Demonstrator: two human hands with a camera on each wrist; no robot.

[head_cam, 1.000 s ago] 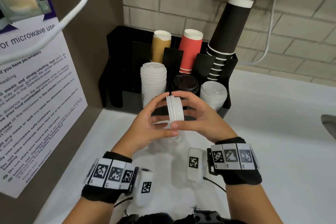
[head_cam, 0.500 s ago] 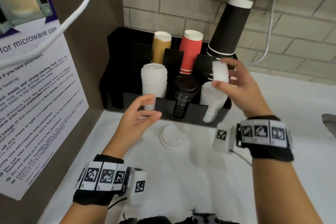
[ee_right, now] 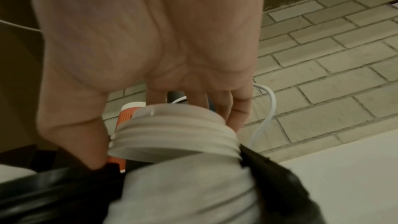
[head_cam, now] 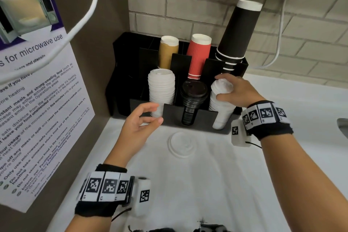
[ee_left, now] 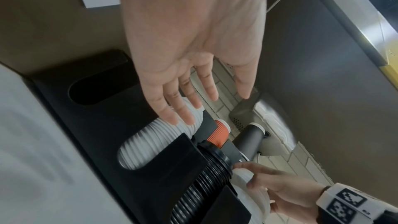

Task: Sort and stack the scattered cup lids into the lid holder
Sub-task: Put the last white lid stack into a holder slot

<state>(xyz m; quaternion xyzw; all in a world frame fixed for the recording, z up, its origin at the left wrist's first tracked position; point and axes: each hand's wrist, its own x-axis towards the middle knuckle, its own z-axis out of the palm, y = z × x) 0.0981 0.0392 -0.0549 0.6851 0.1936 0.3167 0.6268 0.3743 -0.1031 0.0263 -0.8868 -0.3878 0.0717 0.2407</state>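
Observation:
A black lid holder [head_cam: 169, 117] stands against the brick wall. Its front slots hold a left white lid stack [head_cam: 161, 88], a black lid stack [head_cam: 193, 98] and a right white lid stack [head_cam: 222, 107]. My right hand [head_cam: 224, 88] grips a small bunch of white lids [ee_right: 176, 130] on top of the right stack, thumb on one side and fingers on the other. My left hand [head_cam: 148, 117] hovers with relaxed fingers and holds nothing, just in front of the left white stack [ee_left: 159, 135]. One white lid [head_cam: 182, 144] lies flat on the white counter in front of the holder.
Paper cups fill the holder's back slots: a tan stack [head_cam: 168, 52], a red stack [head_cam: 199, 54] and a tall black stack [head_cam: 239, 32]. A brown side panel with a microwave notice [head_cam: 37, 100] stands on the left. A metal sink edge [head_cam: 343, 126] shows at the right.
My right hand carried the bunch of white lids from between both hands over to the right and down onto the right white stack. My left hand let go and stayed near the left stack.

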